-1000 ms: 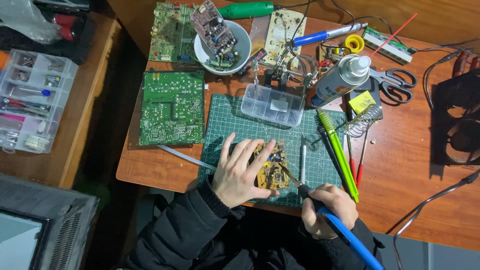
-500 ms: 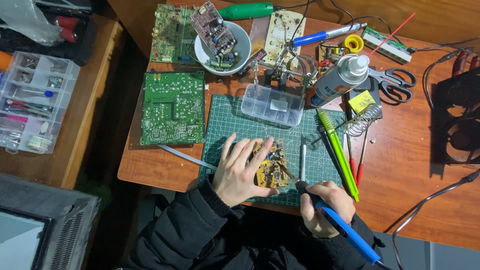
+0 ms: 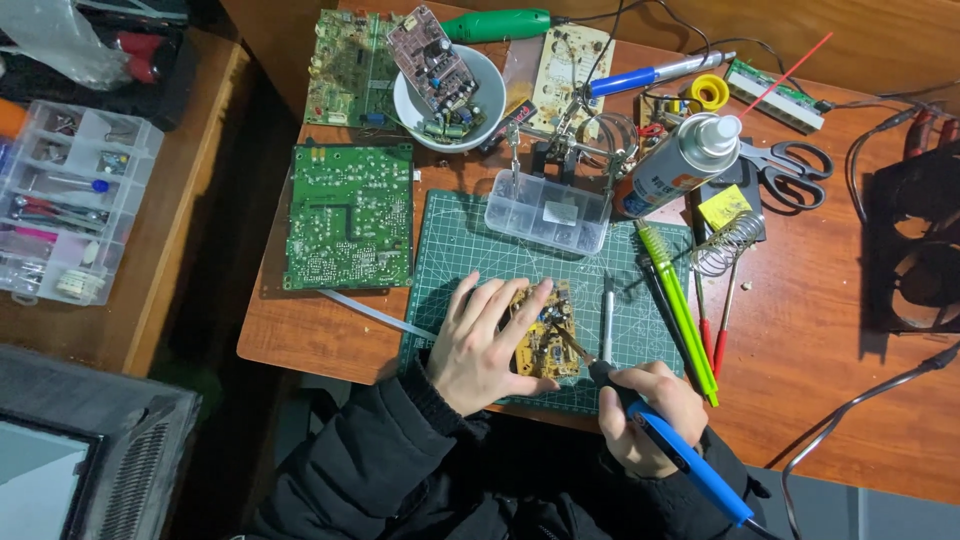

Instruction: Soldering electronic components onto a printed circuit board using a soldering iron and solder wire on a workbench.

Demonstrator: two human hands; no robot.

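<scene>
A small tan circuit board (image 3: 548, 335) lies on the green cutting mat (image 3: 470, 235) near the table's front edge. My left hand (image 3: 485, 340) presses flat on the board's left side, fingers spread. My right hand (image 3: 650, 412) grips a blue-handled soldering iron (image 3: 690, 465), whose tip rests on the board's middle. A thin silver tool (image 3: 606, 315) lies just right of the board.
A clear compartment box (image 3: 547, 211) sits at the mat's far edge, a large green circuit board (image 3: 349, 216) to its left. A white bowl (image 3: 410, 105) holds a board. Spray can (image 3: 680, 160), scissors (image 3: 795, 162), green pen (image 3: 676, 295), coiled iron stand (image 3: 728, 243) lie right.
My right hand with the soldering iron has shifted slightly; the tip stays on the small board. My left hand has kept its place.
</scene>
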